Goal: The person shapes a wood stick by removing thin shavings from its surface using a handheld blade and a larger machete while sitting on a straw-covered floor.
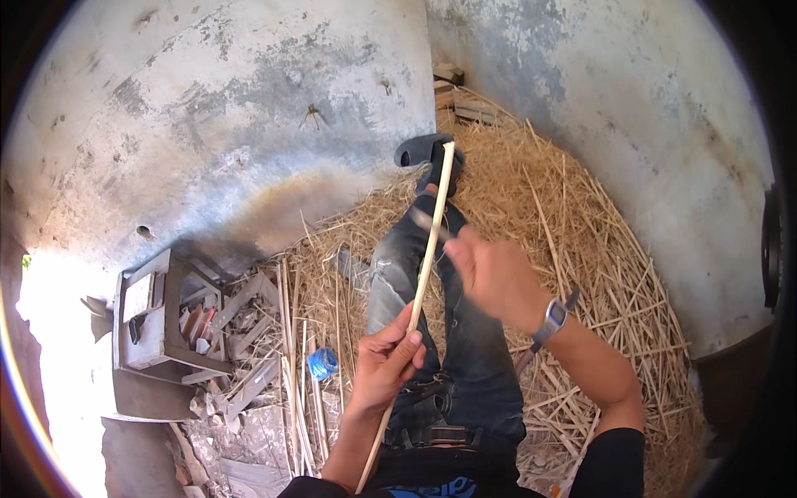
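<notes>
My left hand (386,361) is closed round a long, pale bamboo strip (427,264). The strip slants from beside my left forearm up to my dark shoes (432,153), passing over my outstretched legs in jeans. My right hand (498,278), with a watch on its wrist, is closed just right of the strip. From its fingers a knife (423,220) reaches across to the strip; its blade is smeared by motion. I cannot tell whether the blade touches the strip. A brown, rod-like piece (526,358) shows below my right wrist, and it may be the knife's handle.
Heaped shavings and thin strips (581,274) cover the floor to the right and ahead. A worn grey wall (274,91) meets another wall (631,108) behind my feet. At left stands a small wooden cabinet (149,355) with scraps, near a blue roll (322,363).
</notes>
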Demonstrator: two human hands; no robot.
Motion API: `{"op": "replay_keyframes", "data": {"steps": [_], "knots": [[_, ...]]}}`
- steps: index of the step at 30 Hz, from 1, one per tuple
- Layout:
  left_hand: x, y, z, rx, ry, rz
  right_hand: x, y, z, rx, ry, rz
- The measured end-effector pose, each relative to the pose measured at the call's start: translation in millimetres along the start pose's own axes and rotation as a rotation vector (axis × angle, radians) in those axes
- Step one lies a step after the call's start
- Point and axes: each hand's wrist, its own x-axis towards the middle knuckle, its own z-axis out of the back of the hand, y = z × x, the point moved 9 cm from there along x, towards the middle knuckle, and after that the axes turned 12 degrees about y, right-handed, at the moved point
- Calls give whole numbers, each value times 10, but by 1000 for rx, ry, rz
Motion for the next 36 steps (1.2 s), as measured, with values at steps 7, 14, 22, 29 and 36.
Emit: {"op": "replay_keyframes", "data": {"steps": [7,14,22,29,36], "knots": [[2,-145,-8,57,-37,3,300,-5,362,-60,-73,52],[-120,-169,103,16,-44,-27,210,266,84,-229,63,161],[-141,-189,174,-76,-52,-59,197,445,-9,-251,104,221],[-343,-318,-218,51,41,-7,766,-970,1160,177,-308,-61],[-178,-201,-119,-366,156,-65,609,-90,972,707,-155,114]]}}
